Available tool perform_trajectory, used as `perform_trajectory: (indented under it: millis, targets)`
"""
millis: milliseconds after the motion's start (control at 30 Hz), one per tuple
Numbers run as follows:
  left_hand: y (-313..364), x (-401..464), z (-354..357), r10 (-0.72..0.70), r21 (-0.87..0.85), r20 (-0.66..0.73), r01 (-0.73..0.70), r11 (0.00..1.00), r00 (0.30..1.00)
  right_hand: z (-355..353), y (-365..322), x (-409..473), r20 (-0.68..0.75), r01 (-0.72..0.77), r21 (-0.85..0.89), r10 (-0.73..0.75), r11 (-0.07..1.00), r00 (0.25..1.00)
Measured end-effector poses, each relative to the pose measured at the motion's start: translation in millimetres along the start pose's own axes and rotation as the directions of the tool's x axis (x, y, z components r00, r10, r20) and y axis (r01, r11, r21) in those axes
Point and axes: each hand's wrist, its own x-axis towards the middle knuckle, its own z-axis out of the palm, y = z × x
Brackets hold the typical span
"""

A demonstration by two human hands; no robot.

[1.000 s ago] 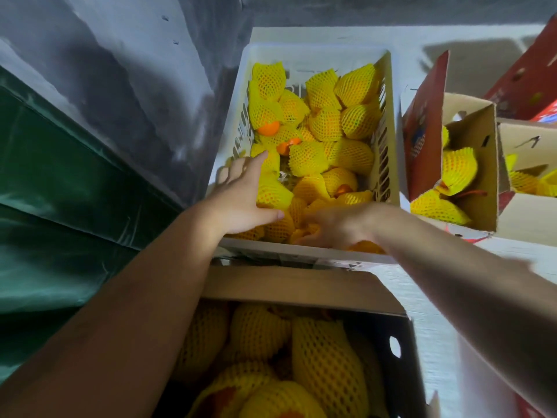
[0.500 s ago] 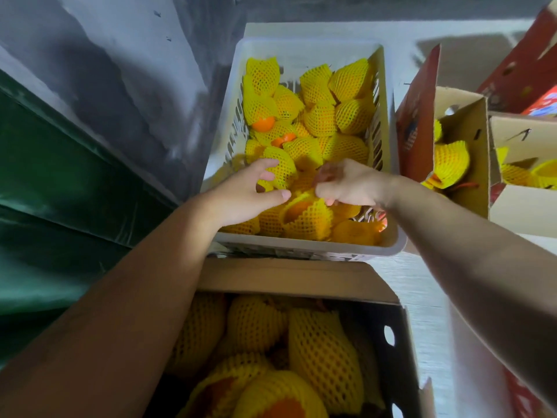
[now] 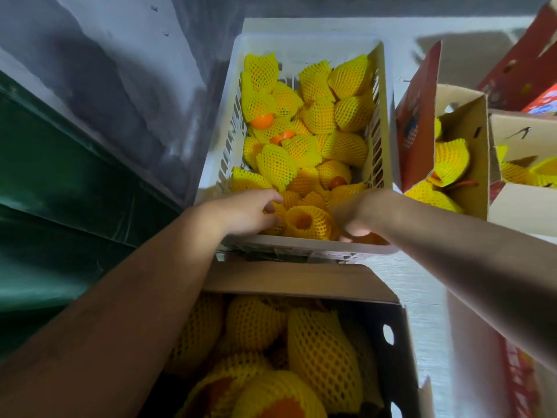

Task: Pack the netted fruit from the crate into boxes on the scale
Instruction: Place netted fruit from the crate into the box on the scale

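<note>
A white plastic crate [image 3: 388, 140] holds several orange fruit in yellow foam nets [image 3: 301, 146]. Both of my hands are inside its near end. My left hand [image 3: 250, 211] curls its fingers and thumb round a netted fruit [image 3: 278, 211] by the near wall. My right hand [image 3: 352, 214], blurred and knuckles up, is curled over an orange fruit [image 3: 373, 239] in the near right corner. One netted fruit [image 3: 307, 221] lies between the hands with its open end up. Below the crate an open cardboard box [image 3: 289, 282] holds several netted fruit [image 3: 319, 351]. No scale shows.
To the right stand two more open cardboard boxes [image 3: 473, 152] [image 3: 524, 203] with netted fruit inside, and red printed flaps [image 3: 416, 122]. A green sheet [image 3: 60, 191] and a grey wall [image 3: 120, 70] close off the left side. The surface under the boxes [image 3: 419, 285] is white.
Both hands have dropped back toward the crate's near wall. The right hand moved down from the middle of the crate into the near right corner. The view shifted slightly.
</note>
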Motion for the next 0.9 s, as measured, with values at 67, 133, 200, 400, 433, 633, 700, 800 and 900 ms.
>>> perform_trajectory:
  millis: [67,133,200,400,433,633,700,800,900]
  targets:
    - [-1.1,-0.1,0.0,-0.003,-0.009,0.003,0.003,1.000,1.000,-12.6,7.9,-1.3,0.006,-0.025,0.108,0.025,0.994,1.000]
    - [-1.8,0.0,-0.2,-0.003,-0.023,0.007,0.003,1.000,1.000,-14.1,15.7,2.6,0.012,-0.064,0.169,0.062,0.984,0.998]
    - [-2.2,0.5,-1.6,-0.006,-0.040,0.008,0.006,0.999,1.000,-4.9,10.6,7.8,0.004,-0.126,0.184,0.127,0.975,0.992]
    - [-1.4,-6.9,-3.4,0.015,-0.082,-0.015,-0.017,0.996,1.000,-2.6,6.1,-6.0,-0.197,-0.023,0.395,0.109,0.918,0.974]
    - [0.4,-10.3,-5.4,0.024,-0.115,-0.034,-0.027,0.993,0.999,-8.8,9.6,-16.7,-0.239,0.027,0.514,0.113,0.857,0.964]
    - [58.4,-54.2,-18.5,0.005,-0.562,-0.430,-0.272,0.781,0.903,-28.2,-21.2,-98.7,-0.542,0.565,0.825,0.281,-0.001,0.792]
    - [82.3,-79.1,-10.1,-0.070,-0.727,-0.462,-0.332,0.601,0.884,-26.7,-41.7,-125.1,-0.529,0.602,0.782,0.339,-0.161,0.778]
    - [100.9,-120.9,14.7,-0.077,-0.801,-0.480,-0.401,0.445,0.874,-17.1,-68.5,-159.4,-0.499,0.622,0.721,0.394,-0.305,0.772]
    - [101.0,-160.6,37.0,-0.030,-0.799,-0.504,-0.453,0.396,0.863,-0.9,-97.5,-191.0,-0.460,0.620,0.698,0.440,-0.358,0.771]
